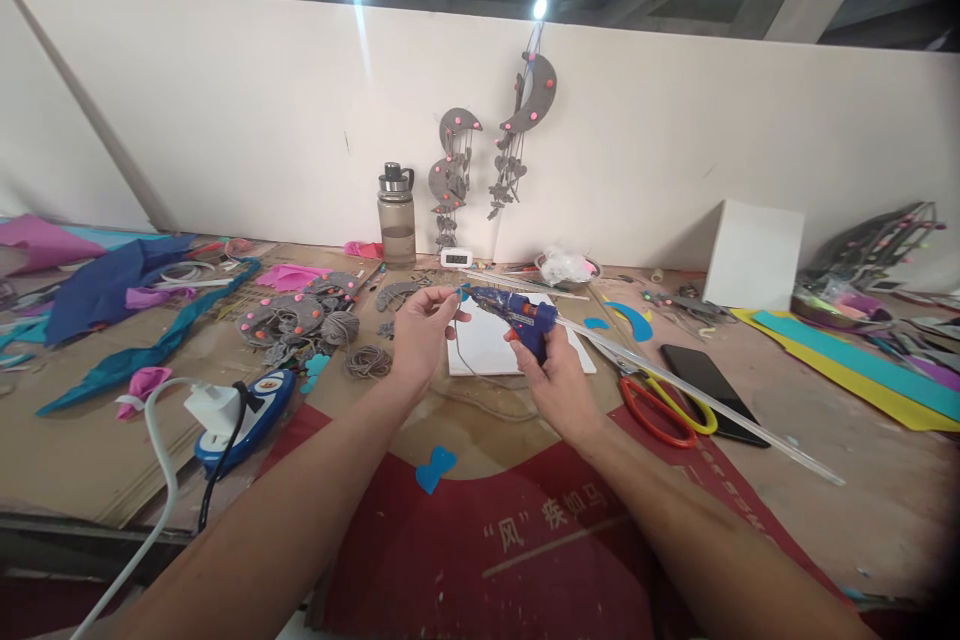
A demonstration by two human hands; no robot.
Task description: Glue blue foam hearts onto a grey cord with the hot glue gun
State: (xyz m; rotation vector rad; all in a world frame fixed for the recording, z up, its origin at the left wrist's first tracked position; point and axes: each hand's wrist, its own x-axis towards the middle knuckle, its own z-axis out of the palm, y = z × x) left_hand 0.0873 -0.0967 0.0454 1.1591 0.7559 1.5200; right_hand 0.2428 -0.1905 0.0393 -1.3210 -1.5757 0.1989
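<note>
My right hand [553, 372] is wrapped round the handle of a blue hot glue gun [531, 316], with a long clear glue stick [697, 398] sticking out of its back. The nozzle points left, at the fingertips of my left hand [426, 330]. Those fingers pinch a small blue piece [463, 291], from which a grey string [462, 352] hangs down. Behind and below the gun lies a white sheet [480, 350]. A blue bow-shaped cutout [436, 469] rests on the red and tan board near me.
On the left are a power strip [259, 410] with a cable, grey yarn [369, 361] and felt crescents [281, 320]. Red and yellow scissors [660, 410] and a black phone [712, 392] lie right. A bottle [396, 220] stands by the wall, near hanging grey moons [536, 95].
</note>
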